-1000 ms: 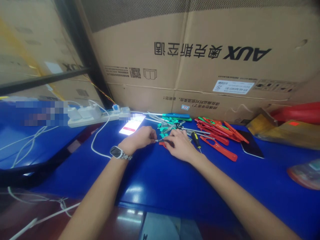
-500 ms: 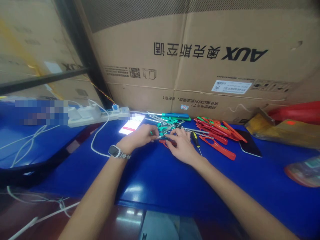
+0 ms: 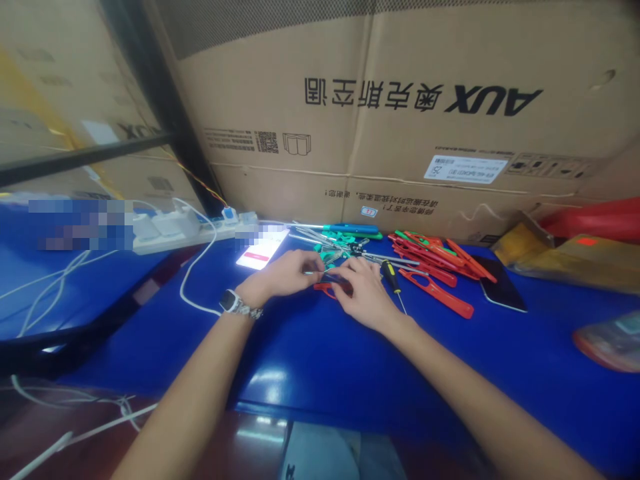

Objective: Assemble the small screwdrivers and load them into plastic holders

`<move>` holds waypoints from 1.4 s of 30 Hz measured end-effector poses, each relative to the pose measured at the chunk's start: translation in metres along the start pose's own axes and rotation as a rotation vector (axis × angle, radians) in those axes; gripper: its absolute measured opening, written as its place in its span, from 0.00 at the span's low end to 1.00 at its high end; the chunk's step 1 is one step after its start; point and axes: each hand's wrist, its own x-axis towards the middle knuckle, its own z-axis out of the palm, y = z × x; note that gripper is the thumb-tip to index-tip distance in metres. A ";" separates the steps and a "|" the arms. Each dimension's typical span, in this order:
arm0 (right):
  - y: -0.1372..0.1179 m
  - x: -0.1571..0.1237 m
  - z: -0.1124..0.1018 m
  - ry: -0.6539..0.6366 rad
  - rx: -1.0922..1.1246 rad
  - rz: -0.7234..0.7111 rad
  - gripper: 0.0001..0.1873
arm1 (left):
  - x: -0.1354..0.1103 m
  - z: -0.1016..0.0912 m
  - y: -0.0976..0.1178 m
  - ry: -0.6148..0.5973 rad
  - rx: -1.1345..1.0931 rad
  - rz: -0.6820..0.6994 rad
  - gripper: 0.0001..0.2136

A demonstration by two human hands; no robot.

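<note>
My left hand point(image 3: 286, 273), a watch on its wrist, pinches a thin metal blade point(image 3: 316, 272) that points right. My right hand point(image 3: 364, 288) is closed on a small red-handled tool point(image 3: 326, 287) lying on the blue table point(image 3: 310, 353), its fingertips meeting the left hand's. Just behind both hands lies a heap of green handles and metal blades point(image 3: 334, 247). A pile of red handles point(image 3: 430, 263) spreads to the right of it, and a black-handled screwdriver point(image 3: 392, 279) lies beside my right hand.
A lit phone point(image 3: 261, 250) rests left of the heap, with a white power strip point(image 3: 185, 230) and cables farther left. A dark phone point(image 3: 500, 283) lies at right. A large cardboard box point(image 3: 410, 120) walls the back. A packet point(image 3: 607, 340) sits at far right.
Both hands stayed close together and shifted slightly toward the heap, then back over the red-handled tool. The view moved a little; nothing else changed place.
</note>
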 end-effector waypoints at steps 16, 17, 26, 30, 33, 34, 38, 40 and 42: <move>-0.011 0.004 -0.003 -0.154 -0.257 -0.118 0.11 | 0.003 0.007 0.012 0.099 0.176 -0.019 0.10; -0.011 0.005 -0.002 -0.160 -0.250 -0.114 0.11 | 0.004 0.007 0.012 0.096 0.182 -0.015 0.12; -0.003 0.009 -0.002 -0.128 -0.073 -0.075 0.06 | 0.004 0.005 0.003 0.067 0.209 0.018 0.12; -0.001 0.008 -0.002 -0.098 -0.031 -0.066 0.05 | 0.004 0.006 0.002 0.059 0.232 0.029 0.12; -0.001 0.007 -0.002 -0.093 -0.031 -0.069 0.04 | 0.005 0.006 0.002 0.065 0.241 0.044 0.13; -0.002 0.007 -0.002 -0.103 -0.042 -0.078 0.05 | 0.005 0.005 0.001 0.070 0.244 0.049 0.13; -0.005 0.010 -0.002 -0.166 -0.122 -0.112 0.11 | 0.006 0.005 -0.001 0.086 0.248 0.053 0.14; -0.007 0.013 -0.001 -0.186 -0.153 -0.106 0.13 | 0.006 0.004 -0.002 0.087 0.233 0.055 0.15; -0.008 0.015 0.000 -0.201 -0.159 -0.092 0.13 | 0.006 0.004 -0.002 0.094 0.216 0.059 0.16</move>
